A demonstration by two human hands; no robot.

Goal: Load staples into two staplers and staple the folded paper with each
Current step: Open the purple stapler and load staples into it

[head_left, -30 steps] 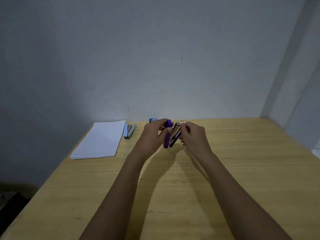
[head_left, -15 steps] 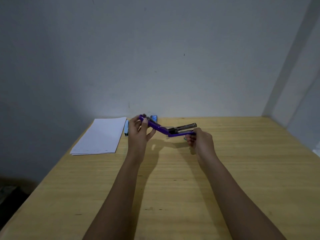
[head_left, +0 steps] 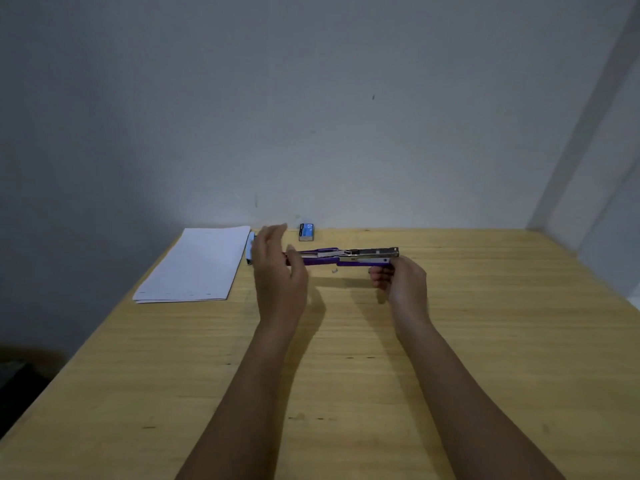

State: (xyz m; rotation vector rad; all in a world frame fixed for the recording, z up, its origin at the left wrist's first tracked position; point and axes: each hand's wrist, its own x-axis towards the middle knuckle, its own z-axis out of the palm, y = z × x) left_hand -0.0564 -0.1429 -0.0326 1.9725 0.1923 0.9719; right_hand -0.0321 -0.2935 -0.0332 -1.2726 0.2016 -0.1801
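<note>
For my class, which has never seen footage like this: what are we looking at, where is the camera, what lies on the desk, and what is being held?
There is no machine here. A person wears a camera on the head, so you look forward and down along both bare arms. The right hand grips one end of a purple stapler that is swung fully open, showing its metal channel. The left hand is spread open by the other end, gripping nothing. On the wooden table lie a stack of white paper, a light blue stapler beside it, and a small blue staple box near the wall.
</note>
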